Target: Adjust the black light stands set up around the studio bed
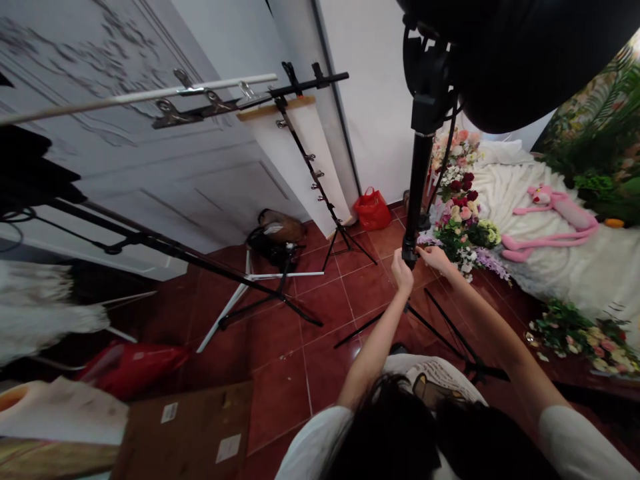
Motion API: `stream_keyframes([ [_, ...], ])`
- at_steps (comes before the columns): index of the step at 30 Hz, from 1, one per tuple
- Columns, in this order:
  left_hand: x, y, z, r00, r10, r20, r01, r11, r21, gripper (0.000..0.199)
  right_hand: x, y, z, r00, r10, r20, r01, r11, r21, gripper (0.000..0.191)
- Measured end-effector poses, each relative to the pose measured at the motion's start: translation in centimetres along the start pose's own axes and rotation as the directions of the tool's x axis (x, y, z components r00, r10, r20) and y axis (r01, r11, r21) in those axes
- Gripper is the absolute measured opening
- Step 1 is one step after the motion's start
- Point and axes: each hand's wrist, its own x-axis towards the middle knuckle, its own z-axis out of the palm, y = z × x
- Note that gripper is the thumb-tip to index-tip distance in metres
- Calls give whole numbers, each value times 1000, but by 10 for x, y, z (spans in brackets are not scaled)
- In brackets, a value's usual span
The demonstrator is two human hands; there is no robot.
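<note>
A black light stand [419, 180] rises in front of me, with a large dark lamp head [520, 60] at its top. My left hand [401, 272] is closed around the stand's column, just at a collar [409, 253]. On the other side of that collar, my right hand [434, 259] has its fingers pinched together against the stand; its fingertips are partly hidden, and a small knob there cannot be made out clearly. A cable [447, 157] hangs down beside the pole. Below, the stand's legs [450, 323] spread over the red tiles.
Flower bunches [463, 200] and a pink plush toy [565, 213] lie on white cloth at the right. A thin tripod [345, 233] and a red bag [373, 208] stand ahead. Leftward are another stand [200, 257], a cardboard box [185, 433] and clamped crossbars [295, 88].
</note>
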Motion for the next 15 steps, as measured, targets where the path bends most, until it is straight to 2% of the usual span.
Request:
stream_keyframes([
  [3,-12,4,-5,996,83,-34,-84,996,-15,62,3,7,6,993,91,71,-95,994,57,60],
  [7,-16,5,-11,987,144,68,-141,989,-47,76,5,10,14,997,72,32,-76,986,145,58],
  [11,-9,3,-10,982,131,133,-122,990,-73,80,6,9,17,998,67,-4,-66,993,98,55],
  [15,-1,1,-8,977,101,187,-84,992,-97,69,6,9,19,996,68,50,-75,987,142,48],
])
